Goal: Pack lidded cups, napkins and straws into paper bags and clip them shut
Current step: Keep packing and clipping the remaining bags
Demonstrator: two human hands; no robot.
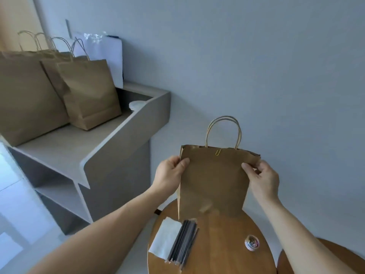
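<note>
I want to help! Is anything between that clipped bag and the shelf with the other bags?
Open air, then the grey shelf's raised side wall; the clipped brown paper bag likely lifts over it.

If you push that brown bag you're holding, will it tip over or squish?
Probably squishy: the paper bag is thin paper that the left hand and right hand pinch by its sides. Tall and narrow, so likely tippy. Its paper clip may hold the top shut.
</note>
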